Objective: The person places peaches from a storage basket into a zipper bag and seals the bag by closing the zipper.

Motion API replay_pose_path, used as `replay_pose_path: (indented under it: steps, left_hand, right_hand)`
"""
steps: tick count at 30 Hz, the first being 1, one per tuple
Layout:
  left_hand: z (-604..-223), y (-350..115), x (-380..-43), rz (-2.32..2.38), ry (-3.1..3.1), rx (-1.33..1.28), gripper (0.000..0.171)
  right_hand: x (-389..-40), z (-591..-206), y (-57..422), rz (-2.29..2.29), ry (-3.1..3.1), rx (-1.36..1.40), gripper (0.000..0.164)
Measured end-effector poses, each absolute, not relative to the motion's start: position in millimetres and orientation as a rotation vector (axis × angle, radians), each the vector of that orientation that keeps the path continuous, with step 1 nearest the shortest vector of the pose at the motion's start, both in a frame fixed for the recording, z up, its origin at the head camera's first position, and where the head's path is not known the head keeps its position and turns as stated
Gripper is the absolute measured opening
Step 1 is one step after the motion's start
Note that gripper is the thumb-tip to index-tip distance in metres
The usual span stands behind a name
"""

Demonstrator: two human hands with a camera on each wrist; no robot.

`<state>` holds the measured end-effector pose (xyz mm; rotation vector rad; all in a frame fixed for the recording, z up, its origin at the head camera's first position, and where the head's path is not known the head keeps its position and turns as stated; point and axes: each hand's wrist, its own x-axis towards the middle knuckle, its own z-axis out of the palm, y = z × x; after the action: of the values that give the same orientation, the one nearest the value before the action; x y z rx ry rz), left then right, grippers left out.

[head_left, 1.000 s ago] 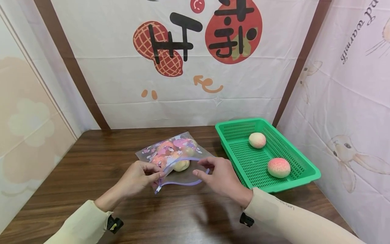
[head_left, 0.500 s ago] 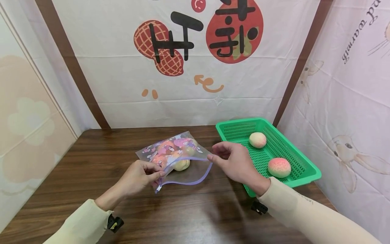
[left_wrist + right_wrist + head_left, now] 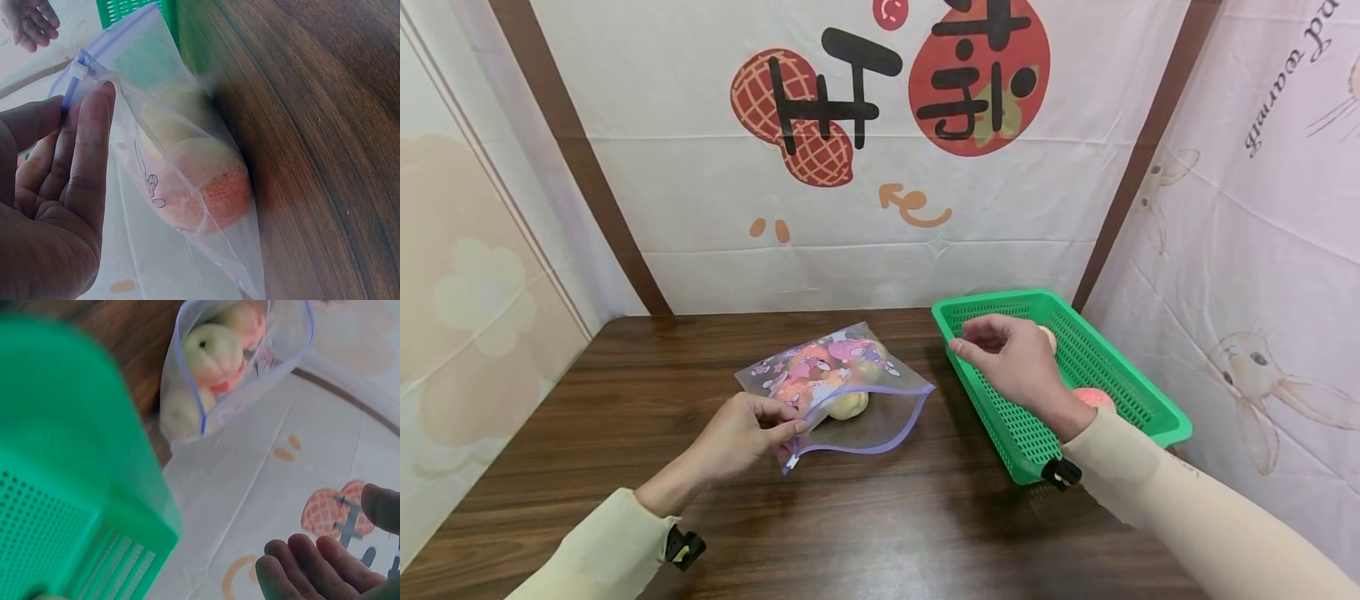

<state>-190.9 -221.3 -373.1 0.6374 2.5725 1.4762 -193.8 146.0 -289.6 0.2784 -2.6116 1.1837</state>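
My left hand (image 3: pixel 748 433) pinches the left corner of a clear zip bag (image 3: pixel 887 448) with a purple rim and printed pattern. Its white slider (image 3: pixel 79 69) sits by the thumb in the left wrist view. The bag lies on the table, mouth gaping toward me, with several peaches (image 3: pixel 212 353) inside. Over the left part of a green basket (image 3: pixel 992 421), my right hand (image 3: pixel 1018 362) hovers with loosely bent fingers and nothing in them. Two peaches lie in the basket: a pale one (image 3: pixel 1049 338) and a pinker one (image 3: pixel 1095 398), both partly hidden by the right hand and arm.
The dark wooden table (image 3: pixel 625 392) bears the bag in the middle and the basket at the right. A white printed cloth (image 3: pixel 865 275) hangs behind the table, and another cloth (image 3: pixel 1217 275) closes off the right side.
My right hand has left the bag's right rim and moved right and up, over the basket. The bag's mouth remains wide. My left hand keeps its hold at the corner.
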Motion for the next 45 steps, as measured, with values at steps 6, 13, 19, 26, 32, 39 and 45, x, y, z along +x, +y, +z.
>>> replay_pose_path:
  steps: [6,13,19,26,32,39,45]
  left_hand:
    - [-372,-221,-191,1.491,2.546,0.638,0.017]
    - [-372,-221,-191,1.494,2.539,0.630,0.017]
    - [-372,-221,-191,1.501,2.529,0.632,0.017]
    - [-372,-222,-191,1.495,2.536,0.634,0.017]
    - [-372,-222,-191,1.493,2.543,0.632,0.017]
    - [-372,-222,-191,1.486,2.548,0.643,0.018]
    - [-372,-222,-191,1.487,2.547,0.652,0.019]
  right_hand:
    - [-203,-283,166,1.208,-2.666,0.241,0.039]
    - [-214,-275,195,1.209,-2.735,0.182,0.047]
    - [-220,-272,222,1.202,-2.832,0.186,0.051]
    - [-231,-275,256,1.142,-2.924,0.194,0.053]
    - [-237,-280,278,1.042,-3.005,0.206,0.054]
    - [-239,-285,297,0.980,-3.102,0.178,0.057]
    - [-239,-291,311,0.983,-3.185,0.132,0.060]
